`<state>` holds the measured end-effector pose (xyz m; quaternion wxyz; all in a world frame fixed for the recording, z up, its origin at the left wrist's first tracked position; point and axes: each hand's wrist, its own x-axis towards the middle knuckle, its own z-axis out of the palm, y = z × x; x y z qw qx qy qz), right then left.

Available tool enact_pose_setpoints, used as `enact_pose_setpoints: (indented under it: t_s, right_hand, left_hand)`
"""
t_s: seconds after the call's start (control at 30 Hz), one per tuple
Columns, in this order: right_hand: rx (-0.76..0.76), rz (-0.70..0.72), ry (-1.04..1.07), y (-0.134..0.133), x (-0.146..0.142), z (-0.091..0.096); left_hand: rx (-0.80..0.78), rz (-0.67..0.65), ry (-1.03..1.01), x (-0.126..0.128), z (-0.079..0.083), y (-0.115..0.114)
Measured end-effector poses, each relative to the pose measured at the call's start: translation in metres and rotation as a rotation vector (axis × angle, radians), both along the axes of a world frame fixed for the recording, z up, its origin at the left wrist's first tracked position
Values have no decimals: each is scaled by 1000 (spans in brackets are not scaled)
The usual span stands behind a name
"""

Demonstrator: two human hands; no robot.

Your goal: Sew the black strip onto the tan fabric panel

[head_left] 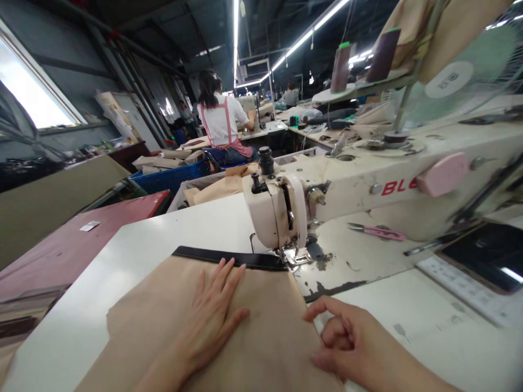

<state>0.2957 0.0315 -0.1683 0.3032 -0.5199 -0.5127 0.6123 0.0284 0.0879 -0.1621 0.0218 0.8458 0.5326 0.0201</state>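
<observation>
A large beige fabric panel (261,332) lies on the white sewing table, with a black strip (212,258) along its far edge. The strip's right end is at the presser foot (297,257) of a cream sewing machine (269,218). My left hand (216,310) rests flat on the panel, fingers spread, their tips close to the strip. At the panel's right edge, my right hand (347,340) has curled fingers, with thumb and forefinger at the fabric border. Parts of its grip are hidden.
Pink-handled thread snips (378,231) lie on the machine bed. A phone (486,253) sits at the right. Thread cones (341,68) stand above the machine arm. Beyond are a blue crate (171,177), a pink-topped surface (102,234) and a seated co-worker (224,120).
</observation>
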Motion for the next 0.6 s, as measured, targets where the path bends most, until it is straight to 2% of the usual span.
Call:
enact_pose_setpoints:
  t_s: [0.07, 0.13, 0.23, 0.3, 0.43, 0.6]
  right_hand:
    - [0, -12, 1, 0, -6, 5]
    - [28, -19, 17, 1, -7, 9]
    - [20, 9, 83, 1, -4, 12]
    - [23, 27, 111, -1, -2, 13]
    - [18, 56, 128, -2, 1, 14]
    - [1, 37, 116, 0, -1, 11]
  left_hand:
    - [45, -7, 3, 6, 8, 1]
    - [186, -45, -33, 20, 9, -13]
    - [429, -286, -143, 55, -1, -48]
    - [574, -360, -259, 80, -11, -71]
    - [782, -188, -520, 116, -29, -92]
    - [895, -16, -645, 126, -36, -91]
